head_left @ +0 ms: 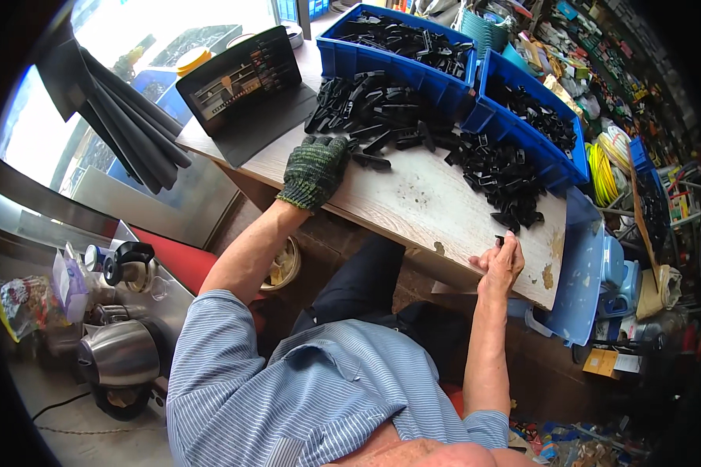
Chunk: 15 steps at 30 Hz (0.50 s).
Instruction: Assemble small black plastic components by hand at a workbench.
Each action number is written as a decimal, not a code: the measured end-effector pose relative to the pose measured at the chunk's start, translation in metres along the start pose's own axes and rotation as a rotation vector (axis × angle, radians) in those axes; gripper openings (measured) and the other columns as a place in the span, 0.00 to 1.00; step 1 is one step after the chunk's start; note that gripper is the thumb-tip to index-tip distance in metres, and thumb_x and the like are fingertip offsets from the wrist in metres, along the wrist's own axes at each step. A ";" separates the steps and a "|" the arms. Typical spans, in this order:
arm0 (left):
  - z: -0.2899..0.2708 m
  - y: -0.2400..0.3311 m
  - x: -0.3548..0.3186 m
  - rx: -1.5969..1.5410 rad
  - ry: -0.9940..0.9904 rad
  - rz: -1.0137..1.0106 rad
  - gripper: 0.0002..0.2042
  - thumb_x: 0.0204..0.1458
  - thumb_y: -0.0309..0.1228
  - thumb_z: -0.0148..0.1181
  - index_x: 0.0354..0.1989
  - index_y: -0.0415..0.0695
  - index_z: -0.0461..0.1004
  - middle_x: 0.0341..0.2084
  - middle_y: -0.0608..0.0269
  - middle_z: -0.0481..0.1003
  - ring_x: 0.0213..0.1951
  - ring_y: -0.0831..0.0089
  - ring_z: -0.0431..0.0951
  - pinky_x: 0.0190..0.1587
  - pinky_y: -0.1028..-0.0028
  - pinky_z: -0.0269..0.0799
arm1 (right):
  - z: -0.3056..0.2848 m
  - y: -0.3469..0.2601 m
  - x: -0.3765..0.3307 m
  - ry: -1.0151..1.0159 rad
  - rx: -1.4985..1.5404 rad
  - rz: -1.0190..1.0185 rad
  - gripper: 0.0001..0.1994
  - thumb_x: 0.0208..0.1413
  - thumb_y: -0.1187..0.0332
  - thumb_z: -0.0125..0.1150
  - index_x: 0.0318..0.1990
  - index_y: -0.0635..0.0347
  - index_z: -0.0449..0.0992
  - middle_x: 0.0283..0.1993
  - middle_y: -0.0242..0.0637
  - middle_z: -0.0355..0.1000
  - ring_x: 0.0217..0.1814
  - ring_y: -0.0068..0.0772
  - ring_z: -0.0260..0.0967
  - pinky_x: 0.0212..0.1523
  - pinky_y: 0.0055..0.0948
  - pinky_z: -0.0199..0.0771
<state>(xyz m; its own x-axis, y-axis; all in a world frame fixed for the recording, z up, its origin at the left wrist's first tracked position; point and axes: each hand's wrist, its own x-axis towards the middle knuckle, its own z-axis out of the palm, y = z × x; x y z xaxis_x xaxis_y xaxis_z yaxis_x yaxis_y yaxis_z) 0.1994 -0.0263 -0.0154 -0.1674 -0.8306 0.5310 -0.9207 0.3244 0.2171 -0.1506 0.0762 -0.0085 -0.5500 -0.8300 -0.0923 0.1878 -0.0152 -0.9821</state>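
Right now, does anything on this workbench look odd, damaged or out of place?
Only the left hand wears a knitted glove; the right hand, pinching a small black part, is bare. The wooden benchtop has chipped, stained patches near its right edge. Loose black plastic parts lie heaped outside the blue bins.

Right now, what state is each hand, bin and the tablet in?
left hand: gloved, resting on black plastic parts
right hand: bare, pinching one small black part at table edge
rear blue bin: holds black parts
right blue bin: holds black parts
tablet: propped, screen lit
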 end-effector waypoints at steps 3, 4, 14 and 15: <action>-0.012 0.009 0.003 0.091 -0.045 -0.057 0.11 0.56 0.40 0.59 0.36 0.45 0.78 0.39 0.54 0.77 0.46 0.50 0.75 0.43 0.52 0.72 | -0.003 0.001 0.000 0.003 0.009 -0.004 0.18 0.65 0.55 0.55 0.24 0.52 0.65 0.11 0.22 0.47 0.11 0.19 0.52 0.16 0.33 0.76; -0.012 0.008 0.002 0.093 -0.044 -0.057 0.11 0.56 0.40 0.59 0.36 0.45 0.78 0.39 0.54 0.77 0.46 0.50 0.75 0.43 0.52 0.72 | -0.003 0.000 -0.001 0.001 0.011 -0.004 0.18 0.65 0.55 0.55 0.24 0.52 0.65 0.11 0.22 0.47 0.11 0.19 0.52 0.16 0.33 0.76; -0.013 0.038 -0.014 -0.426 0.059 -0.163 0.09 0.60 0.33 0.58 0.44 0.42 0.76 0.34 0.50 0.79 0.37 0.46 0.80 0.39 0.56 0.76 | 0.006 0.000 0.000 0.029 0.038 0.031 0.18 0.66 0.55 0.51 0.27 0.56 0.65 0.11 0.24 0.48 0.11 0.21 0.51 0.16 0.34 0.77; -0.005 0.053 -0.020 -0.451 0.039 -0.154 0.09 0.60 0.33 0.58 0.44 0.42 0.76 0.34 0.50 0.79 0.37 0.46 0.80 0.39 0.56 0.76 | 0.007 0.000 0.000 0.017 0.052 0.039 0.18 0.66 0.55 0.50 0.27 0.56 0.64 0.11 0.24 0.48 0.11 0.22 0.50 0.16 0.35 0.77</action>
<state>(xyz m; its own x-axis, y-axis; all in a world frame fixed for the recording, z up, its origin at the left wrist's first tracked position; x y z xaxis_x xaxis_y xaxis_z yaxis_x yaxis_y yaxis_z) 0.1558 0.0093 -0.0108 -0.0193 -0.8697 0.4933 -0.6876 0.3697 0.6249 -0.1448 0.0723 -0.0070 -0.5551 -0.8210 -0.1331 0.2512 -0.0129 -0.9678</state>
